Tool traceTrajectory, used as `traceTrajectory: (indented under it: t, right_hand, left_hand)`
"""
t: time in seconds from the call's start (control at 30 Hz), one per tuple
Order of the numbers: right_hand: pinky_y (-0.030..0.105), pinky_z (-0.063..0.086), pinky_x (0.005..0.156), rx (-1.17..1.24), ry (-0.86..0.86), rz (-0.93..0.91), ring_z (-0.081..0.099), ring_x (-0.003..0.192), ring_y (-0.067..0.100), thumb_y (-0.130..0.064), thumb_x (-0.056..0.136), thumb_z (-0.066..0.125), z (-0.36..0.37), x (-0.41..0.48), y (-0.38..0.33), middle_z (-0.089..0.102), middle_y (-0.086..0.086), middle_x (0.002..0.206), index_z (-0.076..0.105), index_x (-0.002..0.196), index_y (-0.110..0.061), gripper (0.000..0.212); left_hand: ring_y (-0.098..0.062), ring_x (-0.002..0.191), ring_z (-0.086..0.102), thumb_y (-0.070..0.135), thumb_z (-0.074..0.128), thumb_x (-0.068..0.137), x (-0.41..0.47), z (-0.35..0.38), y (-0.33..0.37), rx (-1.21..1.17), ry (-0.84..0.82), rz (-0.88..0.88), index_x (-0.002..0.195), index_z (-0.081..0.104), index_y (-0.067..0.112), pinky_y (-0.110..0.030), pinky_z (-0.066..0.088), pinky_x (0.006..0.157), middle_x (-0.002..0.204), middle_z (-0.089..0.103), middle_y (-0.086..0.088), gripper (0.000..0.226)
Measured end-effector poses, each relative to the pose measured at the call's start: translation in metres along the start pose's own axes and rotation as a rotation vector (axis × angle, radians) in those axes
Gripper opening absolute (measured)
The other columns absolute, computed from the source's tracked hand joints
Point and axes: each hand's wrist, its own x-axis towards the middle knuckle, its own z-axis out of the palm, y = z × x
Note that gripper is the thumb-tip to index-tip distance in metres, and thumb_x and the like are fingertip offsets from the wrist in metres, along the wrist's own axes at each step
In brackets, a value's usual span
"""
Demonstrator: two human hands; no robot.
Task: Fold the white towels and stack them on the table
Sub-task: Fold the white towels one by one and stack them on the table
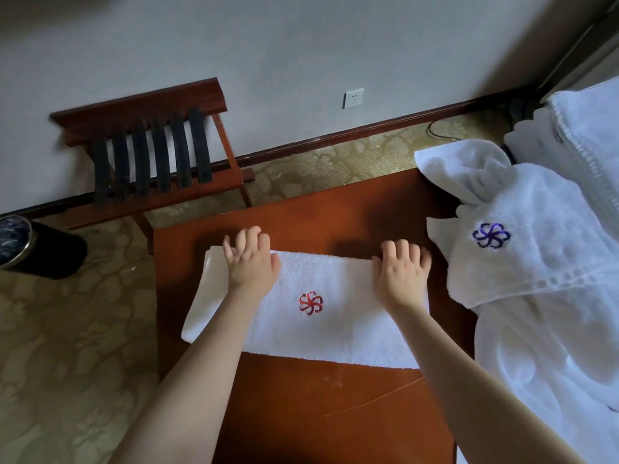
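Observation:
A white towel with a red flower emblem (321, 329) lies folded flat across the brown wooden table (301, 413). My left hand (252, 261) rests palm down on the towel's far left edge, fingers spread. My right hand (402, 271) presses flat on the far right edge, fingers spread too. Neither hand grips the cloth. The towel's left end hangs a little past the table's left side. A heap of white towels (536, 296), one with a blue flower emblem (491, 235), lies to the right, partly on the table.
A wooden luggage rack with black straps (150, 152) stands against the wall at the back left. A black bin (37, 246) sits on the patterned carpet at far left. A wall socket (353, 98) and a cable (445, 132) are at the back.

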Motion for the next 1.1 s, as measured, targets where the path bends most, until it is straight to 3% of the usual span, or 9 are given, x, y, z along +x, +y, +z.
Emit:
traceTrajectory:
  t: [0.1, 0.17, 0.27, 0.37, 0.53, 0.67, 0.77, 0.9, 1.1]
  right_hand:
    - [0.053, 0.028, 0.108, 0.177, 0.083, -0.18, 0.053, 0.115, 0.032, -0.023, 0.093, 0.05, 0.0, -0.011, -0.023, 0.06, 0.01, 0.116, 0.061, 0.111, -0.01, 0.025]
    - [0.053, 0.025, 0.112, 0.264, -0.001, -0.252, 0.046, 0.129, 0.031, -0.024, 0.096, 0.044, 0.003, -0.033, -0.044, 0.055, 0.011, 0.133, 0.058, 0.123, -0.01, 0.034]
    - [0.059, 0.025, 0.112, 0.275, -0.196, -0.254, 0.033, 0.141, 0.031, -0.031, 0.098, 0.031, 0.011, -0.068, -0.05, 0.04, 0.01, 0.15, 0.049, 0.139, -0.012, 0.049]
    - [0.055, 0.011, 0.115, 0.173, -0.292, -0.209, 0.014, 0.148, 0.024, -0.05, 0.098, 0.023, 0.018, -0.071, -0.028, 0.019, 0.003, 0.159, 0.03, 0.151, -0.025, 0.059]
    - [0.052, 0.0, 0.116, 0.053, -0.317, -0.052, 0.01, 0.149, 0.023, -0.057, 0.097, 0.017, 0.018, -0.063, -0.001, 0.014, 0.003, 0.161, 0.02, 0.153, -0.03, 0.062]
    - [0.049, -0.005, 0.117, 0.026, -0.366, -0.031, 0.001, 0.149, 0.022, -0.055, 0.098, 0.017, 0.013, -0.062, 0.011, 0.006, 0.004, 0.162, 0.012, 0.154, -0.03, 0.061]
    - [0.05, 0.003, 0.117, 0.061, -0.374, -0.036, 0.007, 0.148, 0.026, -0.048, 0.099, 0.033, 0.003, -0.054, 0.006, 0.011, 0.008, 0.161, 0.021, 0.152, -0.026, 0.059]
    - [0.051, 0.034, 0.104, 0.09, -0.14, 0.159, 0.037, 0.132, 0.036, -0.038, 0.093, 0.053, -0.023, -0.06, 0.012, 0.038, 0.015, 0.146, 0.045, 0.137, -0.019, 0.049]
    - [0.047, 0.035, 0.098, 0.078, -0.451, 0.489, 0.032, 0.127, 0.035, -0.061, 0.082, 0.055, -0.031, -0.079, 0.035, 0.03, 0.013, 0.143, 0.013, 0.148, -0.036, 0.082]
  left_hand:
    - [-0.03, 0.098, 0.051, 0.01, 0.055, 0.082, -0.023, 0.006, 0.01, -0.16, 0.302, 0.166, 0.088, 0.063, 0.009, -0.046, 0.041, 0.09, 0.106, 0.059, -0.009, 0.01]
    - [-0.027, 0.097, 0.053, 0.009, 0.048, 0.083, -0.043, 0.014, 0.02, -0.309, 0.306, 0.294, 0.09, 0.066, 0.009, -0.042, 0.042, 0.085, 0.103, 0.062, -0.006, 0.02]
    - [-0.018, 0.12, 0.048, 0.016, 0.04, 0.091, -0.066, 0.026, 0.02, -0.388, 0.147, 0.317, 0.115, 0.067, 0.01, -0.034, 0.033, 0.104, 0.124, 0.063, -0.003, 0.036]
    - [-0.014, 0.143, 0.023, 0.033, 0.029, 0.099, -0.072, 0.033, 0.007, -0.167, -0.038, 0.313, 0.146, 0.038, 0.019, -0.038, 0.017, 0.115, 0.153, 0.033, 0.004, 0.05]
    - [-0.017, 0.148, 0.003, 0.042, 0.017, 0.1, -0.071, 0.031, 0.007, -0.046, -0.205, 0.264, 0.152, 0.015, 0.024, -0.043, 0.008, 0.117, 0.161, 0.007, 0.001, 0.055]
    - [-0.01, 0.14, -0.032, 0.046, -0.003, 0.097, -0.067, 0.029, 0.009, -0.005, -0.329, 0.23, 0.144, -0.025, 0.034, -0.037, -0.018, 0.116, 0.154, -0.031, 0.008, 0.053]
    - [-0.013, 0.143, -0.027, 0.038, 0.017, 0.102, -0.059, 0.017, 0.019, -0.079, -0.423, 0.187, 0.151, -0.009, 0.031, -0.041, -0.011, 0.117, 0.158, -0.022, 0.006, 0.056]
    - [-0.024, 0.147, 0.004, 0.032, 0.038, 0.1, -0.061, -0.006, 0.04, -0.129, -0.353, 0.082, 0.149, 0.026, 0.025, -0.044, 0.011, 0.117, 0.161, 0.003, -0.002, 0.051]
    - [-0.023, 0.137, 0.026, 0.03, 0.044, 0.096, -0.088, -0.012, 0.053, -0.184, -0.326, 0.12, 0.14, 0.042, 0.025, -0.038, 0.028, 0.106, 0.153, 0.025, -0.002, 0.044]
